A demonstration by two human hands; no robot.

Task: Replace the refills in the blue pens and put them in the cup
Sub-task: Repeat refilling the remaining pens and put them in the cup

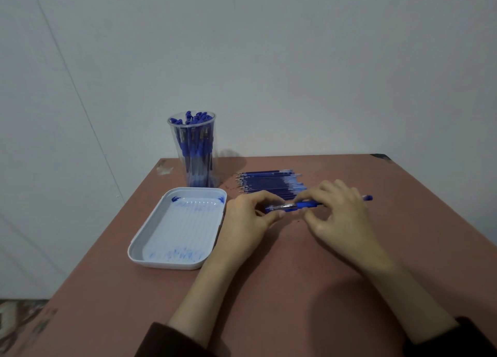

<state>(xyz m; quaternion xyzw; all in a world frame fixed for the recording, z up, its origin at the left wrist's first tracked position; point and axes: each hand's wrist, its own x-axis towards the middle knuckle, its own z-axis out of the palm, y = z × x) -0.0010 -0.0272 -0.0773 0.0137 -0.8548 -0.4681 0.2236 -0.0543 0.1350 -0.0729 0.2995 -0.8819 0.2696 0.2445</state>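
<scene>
the cup near the far left corner of the table stands packed with blue pens, so most of the job appears done. one pen is held level over the middle of the table, the left hand pinching its tip end and the right hand pinching its grip; whether it is being unscrewed or closed up cannot be told. refills lie just beyond the hands and an ink-smeared tray sits by the left edge; judged remaining: finish this pen, the only one seen outside the cup, and drop it in.
</scene>
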